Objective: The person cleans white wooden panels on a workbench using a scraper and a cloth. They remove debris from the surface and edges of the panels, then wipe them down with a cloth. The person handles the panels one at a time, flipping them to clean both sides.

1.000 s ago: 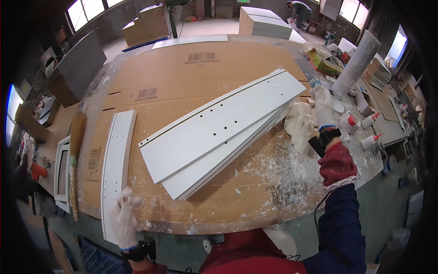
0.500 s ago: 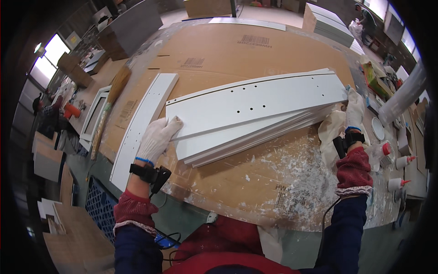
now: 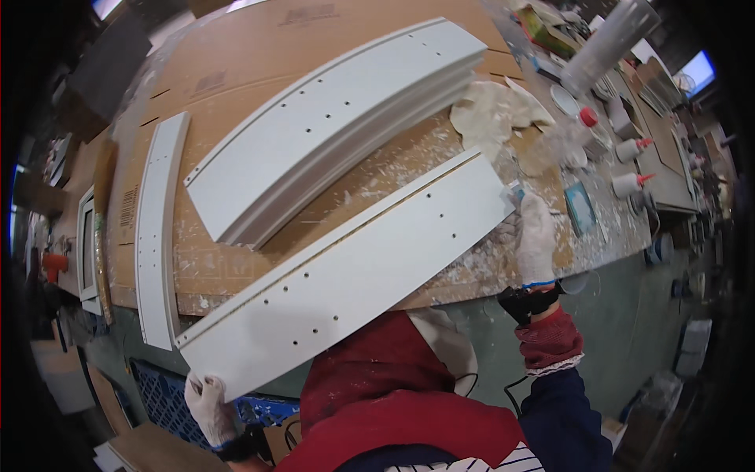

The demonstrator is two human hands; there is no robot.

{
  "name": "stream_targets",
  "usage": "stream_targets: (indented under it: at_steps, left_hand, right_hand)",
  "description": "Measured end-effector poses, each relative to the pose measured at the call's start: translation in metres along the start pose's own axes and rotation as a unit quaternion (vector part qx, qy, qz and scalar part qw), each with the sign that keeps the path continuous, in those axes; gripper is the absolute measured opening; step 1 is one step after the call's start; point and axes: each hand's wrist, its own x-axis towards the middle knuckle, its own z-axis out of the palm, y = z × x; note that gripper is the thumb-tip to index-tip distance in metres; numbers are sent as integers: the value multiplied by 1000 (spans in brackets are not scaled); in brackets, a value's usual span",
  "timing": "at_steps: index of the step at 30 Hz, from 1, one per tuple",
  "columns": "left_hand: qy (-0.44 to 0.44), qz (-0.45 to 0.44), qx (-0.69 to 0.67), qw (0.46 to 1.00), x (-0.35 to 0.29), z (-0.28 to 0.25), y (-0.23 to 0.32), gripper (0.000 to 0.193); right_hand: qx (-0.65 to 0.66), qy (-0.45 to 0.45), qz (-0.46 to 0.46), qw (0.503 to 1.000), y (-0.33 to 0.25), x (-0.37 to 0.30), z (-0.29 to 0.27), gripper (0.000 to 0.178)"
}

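Observation:
A long white board [image 3: 377, 259] with drilled holes and a groove along its far edge lies slantwise in front of me, over the table's near edge. My left hand [image 3: 208, 405], in a white knit glove, is closed on its lower left end, thumb on top. At its upper right end my right hand [image 3: 536, 240], gloved too, grips the edge. By those right fingertips shows a small grey-blue piece [image 3: 515, 193], too small to name. Beyond lies a stack of similar white boards [image 3: 338, 110], neatly aligned. Another narrow white board [image 3: 161, 228] rests to the left.
Cardboard [image 3: 228, 47] covers the table, strewn with white flakes. Right of the stack lie a cream cloth [image 3: 499, 118], a clear bottle with a red cap [image 3: 578, 138], red-tipped glue bottles [image 3: 629, 185] and a blue flat packet [image 3: 580, 208]. A blue crate [image 3: 165, 401] stands below left.
The top board has come off the stack toward me, held in both hands and tilted, its left end lower. My view has turned and the stack now looks squared up.

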Motion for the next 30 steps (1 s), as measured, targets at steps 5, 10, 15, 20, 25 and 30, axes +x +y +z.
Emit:
stream_targets:
  at_steps: [5, 10, 15, 20, 25, 30]
  left_hand:
    - [-32, -105, 71, 991, -28, -29, -58, 6]
    - [-28, -149, 78, 985, -44, -15, -64, 14]
    - [-18, -151, 96, 984, -47, -16, -87, 18]
    - [-20, -164, 95, 982, -47, -13, -93, 20]
    - [-24, -164, 96, 981, -47, -11, -93, 24]
    - [-14, -166, 111, 980, -48, -12, -97, 25]
  right_hand:
    - [38, -4, 65, 997, 43, -40, -35, 38]
    - [-89, -54, 23, 994, 28, -31, -34, 36]
    - [-186, -63, -27, 980, 7, -19, -63, 34]
    - [-319, -141, -95, 932, 0, -14, -67, 35]
    - [-422, -166, -158, 877, -5, -2, -55, 36]
    - [-453, -228, -199, 838, -3, 10, -51, 34]
